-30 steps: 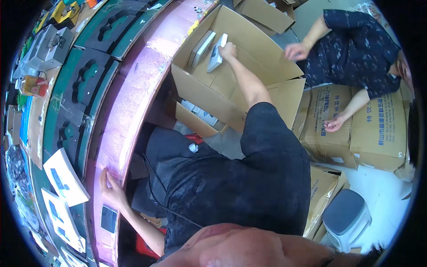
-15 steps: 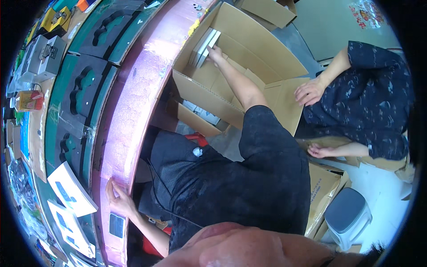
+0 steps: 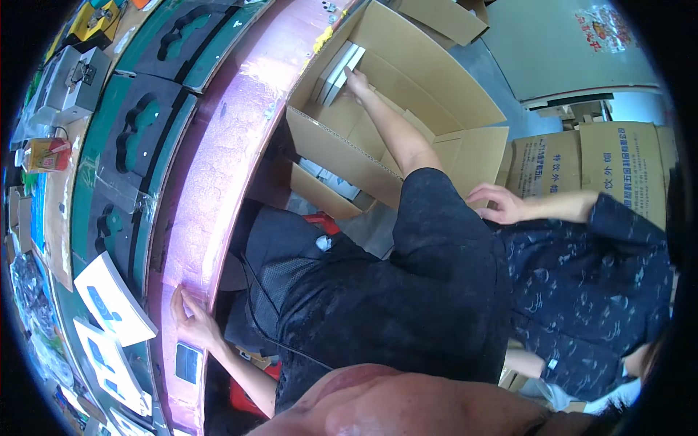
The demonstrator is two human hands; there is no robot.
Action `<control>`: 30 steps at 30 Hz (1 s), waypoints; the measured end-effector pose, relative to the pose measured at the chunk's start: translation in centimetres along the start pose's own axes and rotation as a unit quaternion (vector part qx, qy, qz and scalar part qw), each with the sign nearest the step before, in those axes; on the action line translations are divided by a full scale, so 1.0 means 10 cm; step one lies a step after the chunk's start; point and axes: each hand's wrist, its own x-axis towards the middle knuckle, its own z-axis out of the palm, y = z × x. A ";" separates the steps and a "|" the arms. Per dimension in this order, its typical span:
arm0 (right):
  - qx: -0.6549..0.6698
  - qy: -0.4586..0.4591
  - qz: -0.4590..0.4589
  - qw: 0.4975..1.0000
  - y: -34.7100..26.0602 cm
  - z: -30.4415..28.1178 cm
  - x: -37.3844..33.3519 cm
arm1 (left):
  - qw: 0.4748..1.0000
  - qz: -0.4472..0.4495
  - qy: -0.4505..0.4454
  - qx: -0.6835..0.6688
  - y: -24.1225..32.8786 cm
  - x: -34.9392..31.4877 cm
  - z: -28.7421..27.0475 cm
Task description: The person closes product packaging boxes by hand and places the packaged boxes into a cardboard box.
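Observation:
Reaching into a large cardboard box, my right hand has its fingers closed on the edge of a white flat box. This box stands on edge with another white flat one against the carton's left wall. My left hand rests on the pink-covered bench edge, its fingers stretched out and apart, with nothing in them. Just below that hand lies a phone-like device.
White printed boxes lie on the green bench at left, near dark foam cutouts. A smaller open carton sits under the large one. A co-worker in a dark patterned shirt stands at right, before stacked cartons.
The co-worker has bent down and shifted lower at right, uncovering stacked cartons behind. My two hands stay almost in place; the view has shifted slightly.

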 end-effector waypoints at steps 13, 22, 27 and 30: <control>-0.075 0.061 -0.009 0.995 -0.16 -0.05 -0.18 | 1.000 0.002 -0.003 0.010 0.02 0.00 -0.01; -0.119 0.040 -0.007 0.992 0.00 -0.19 0.04 | 1.000 -0.005 0.002 0.006 0.05 -0.01 -0.01; -0.077 0.023 0.014 0.997 0.04 -0.16 0.10 | 1.000 -0.006 -0.004 -0.001 0.04 -0.03 -0.02; -0.073 0.005 0.013 0.997 0.03 -0.13 0.09 | 1.000 -0.007 -0.001 0.001 0.04 -0.05 -0.03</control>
